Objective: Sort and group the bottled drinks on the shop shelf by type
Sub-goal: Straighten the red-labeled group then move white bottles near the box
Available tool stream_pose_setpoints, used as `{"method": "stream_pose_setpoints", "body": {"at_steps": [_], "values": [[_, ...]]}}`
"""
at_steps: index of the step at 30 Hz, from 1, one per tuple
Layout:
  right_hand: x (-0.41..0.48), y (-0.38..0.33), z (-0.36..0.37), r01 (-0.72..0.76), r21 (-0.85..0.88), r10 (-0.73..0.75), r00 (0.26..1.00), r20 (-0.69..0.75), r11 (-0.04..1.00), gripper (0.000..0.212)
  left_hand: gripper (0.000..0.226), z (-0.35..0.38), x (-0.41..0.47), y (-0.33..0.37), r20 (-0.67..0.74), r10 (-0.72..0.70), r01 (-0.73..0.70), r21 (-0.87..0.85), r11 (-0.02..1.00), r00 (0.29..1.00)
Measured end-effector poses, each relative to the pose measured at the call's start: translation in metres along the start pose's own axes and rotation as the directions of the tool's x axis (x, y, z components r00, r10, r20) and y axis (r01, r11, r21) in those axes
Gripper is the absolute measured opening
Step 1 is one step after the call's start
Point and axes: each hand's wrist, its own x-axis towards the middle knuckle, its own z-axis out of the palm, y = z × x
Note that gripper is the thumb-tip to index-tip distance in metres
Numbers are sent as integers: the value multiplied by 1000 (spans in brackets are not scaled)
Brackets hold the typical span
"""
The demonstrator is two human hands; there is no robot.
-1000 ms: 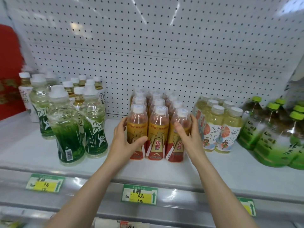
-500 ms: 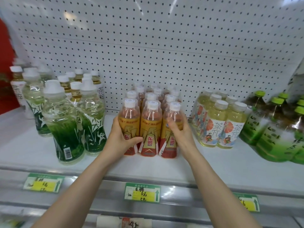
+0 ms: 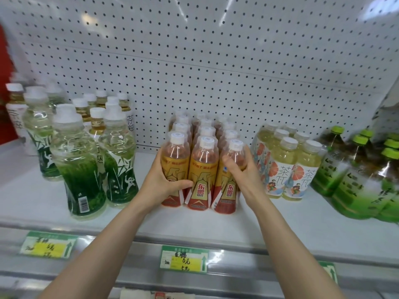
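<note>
A block of orange-labelled bottles (image 3: 203,167) with white caps stands in three rows at the middle of the white shelf (image 3: 32,195). My left hand (image 3: 160,183) wraps the front left bottle, thumb across its label. My right hand (image 3: 243,171) presses the front right bottle from the right side. Left of the block stand clear bottles with green labels (image 3: 75,169) and small amber tea bottles (image 3: 97,124) behind them. Pale yellow tea bottles (image 3: 287,169) stand just right of my right hand, and large green-capped bottles (image 3: 362,180) fill the far right.
A white pegboard (image 3: 216,61) backs the shelf. Price tags (image 3: 184,258) hang on the shelf's front rail (image 3: 248,260), one under the orange bottles and one at the left (image 3: 48,244). A red surface shows at the far left edge.
Both hands have stayed on the front row of the orange bottles. My right hand now sits higher on the right bottle. The view has shifted slightly.
</note>
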Motion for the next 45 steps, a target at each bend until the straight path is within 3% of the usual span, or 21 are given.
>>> {"method": "stream_pose_setpoints", "body": {"at_steps": [6,9,13,16,24,26,28,30,32,34,35,37,40,45], "values": [[-2,-4,3,-11,-2,11,999,-37,1000,110,114,1,-3,5,-27,-1,3,62,998,1000],[-14,-7,-1,93,-206,-123,983,-136,974,95,118,0,-10,8,-83,-2,17,178,984,997],[-22,-23,-7,273,-511,-366,926,-88,815,89,120,8,-27,14,-137,50,8,392,920,989],[-19,-28,-1,344,-658,-409,911,60,670,82,120,11,-36,12,-139,50,7,384,923,989],[-18,-25,-1,347,-721,-433,899,73,600,69,118,11,-47,20,-142,35,34,459,888,989],[-21,-31,1,320,-718,-439,898,22,618,67,105,1,-59,27,-136,125,-32,539,842,983],[-26,-44,10,331,-702,-511,858,-55,631,61,76,-17,-74,37,-166,355,-176,635,752,920],[-31,-62,29,407,-683,-614,786,-78,607,53,54,-44,-84,46,-228,566,-278,691,667,792],[-37,-80,56,494,-647,-687,724,-64,581,47,44,-77,-90,53,-285,679,-309,727,613,677],[-44,-97,89,555,-605,-721,691,-47,572,44,42,-111,-90,58,-336,693,-274,742,612,638],[-47,-105,107,573,-578,-717,697,-30,581,45,45,-128,-87,60,-366,659,-226,738,635,656],[-48,-123,145,530,-536,-615,788,26,657,53,66,-156,-78,61,-399,481,-107,673,732,781],[-39,-142,191,352,-562,-341,931,130,748,65,94,-184,-62,61,-270,147,21,533,846,952],[-37,-152,221,174,-642,-190,981,45,746,61,86,-213,-51,59,-11,64,-52,455,889,998]]}}
